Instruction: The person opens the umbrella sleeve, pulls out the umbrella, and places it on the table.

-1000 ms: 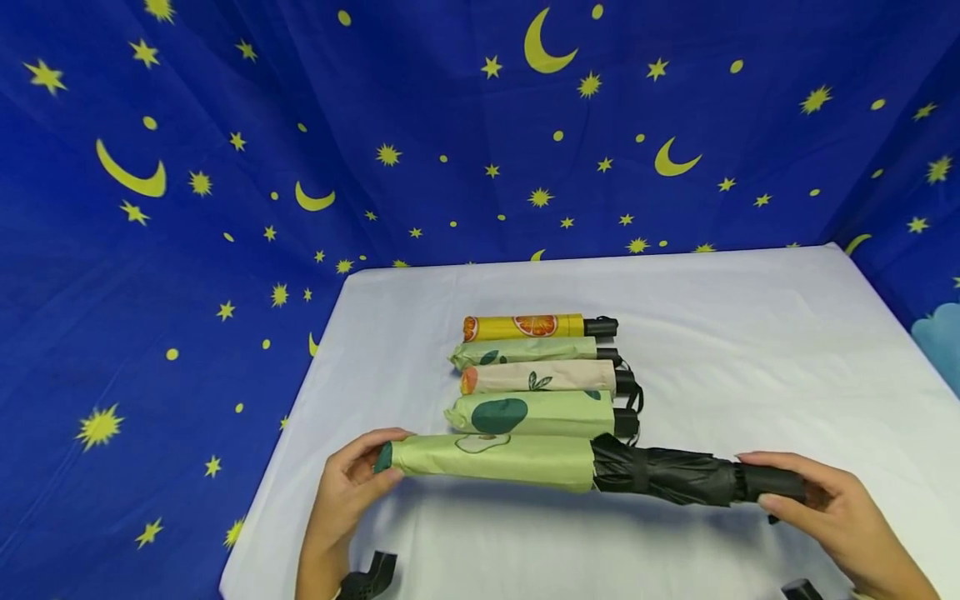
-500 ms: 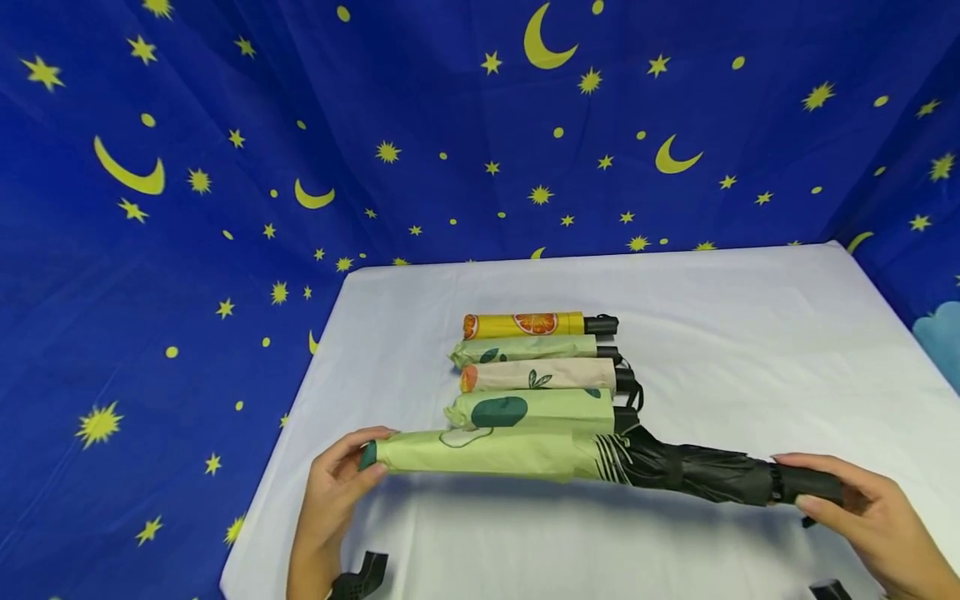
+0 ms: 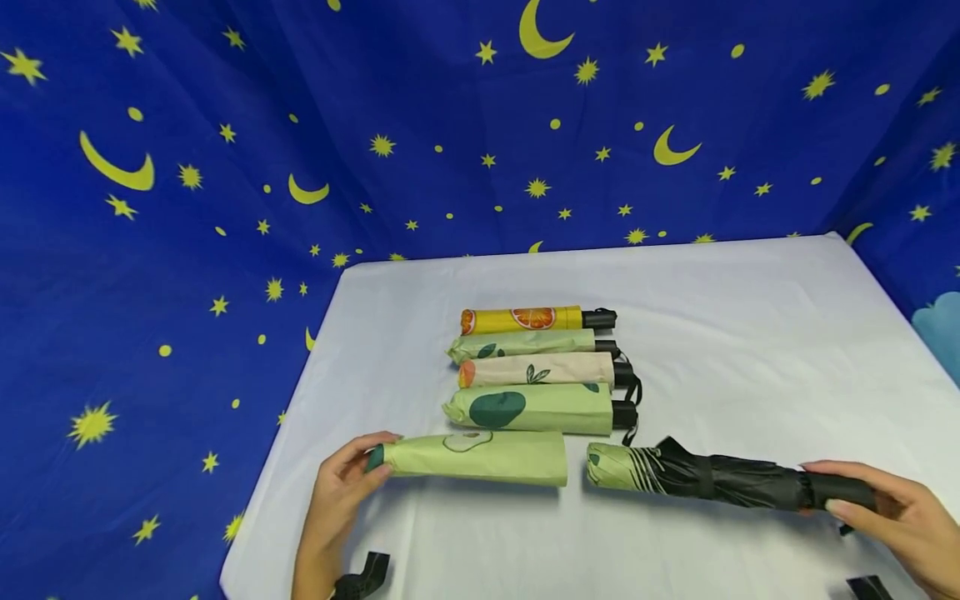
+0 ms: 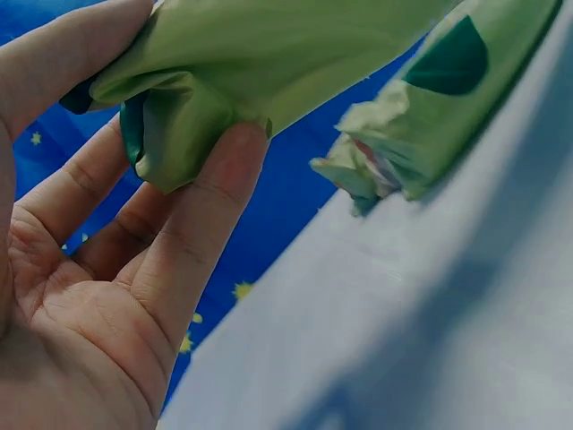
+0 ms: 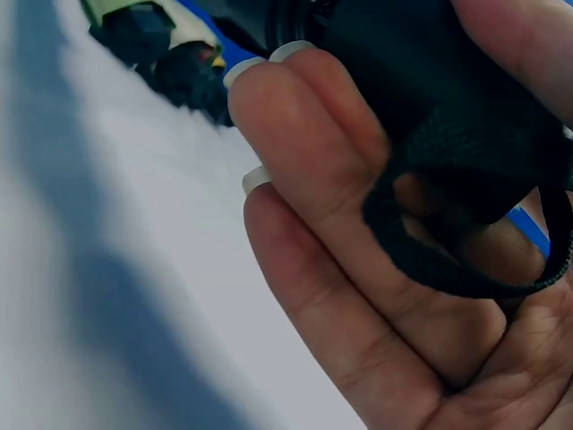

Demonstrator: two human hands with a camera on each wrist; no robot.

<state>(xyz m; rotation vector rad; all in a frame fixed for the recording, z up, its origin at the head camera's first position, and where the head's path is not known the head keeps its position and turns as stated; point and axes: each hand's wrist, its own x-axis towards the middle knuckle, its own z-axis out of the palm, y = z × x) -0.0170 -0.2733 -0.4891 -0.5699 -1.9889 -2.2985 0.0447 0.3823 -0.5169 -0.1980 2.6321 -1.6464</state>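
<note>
My left hand (image 3: 341, 487) pinches the closed end of a light green umbrella sleeve (image 3: 480, 458) printed with an avocado. In the left wrist view the thumb and fingers squeeze its gathered cloth (image 4: 192, 125). My right hand (image 3: 892, 508) grips the black handle of a folded umbrella (image 3: 720, 479), whose black underside shows and whose green tip points left. A narrow gap parts the umbrella's tip from the sleeve's open mouth. The right wrist view shows the handle (image 5: 412, 81) between thumb and fingers, with a black wrist strap (image 5: 457, 282) looped below it.
Behind the hands, sleeved umbrellas lie in a row on the white-covered table (image 3: 750, 333): a yellow one (image 3: 525, 320) with orange slices, a pale green one (image 3: 525, 343), a cream one (image 3: 540, 370) and a green one (image 3: 540, 408). A blue star-patterned curtain (image 3: 420, 100) surrounds the table.
My right hand has moved right with the umbrella, drawing it wholly out of the green sleeve. My left hand has shifted slightly left, keeping hold of the sleeve's end.
</note>
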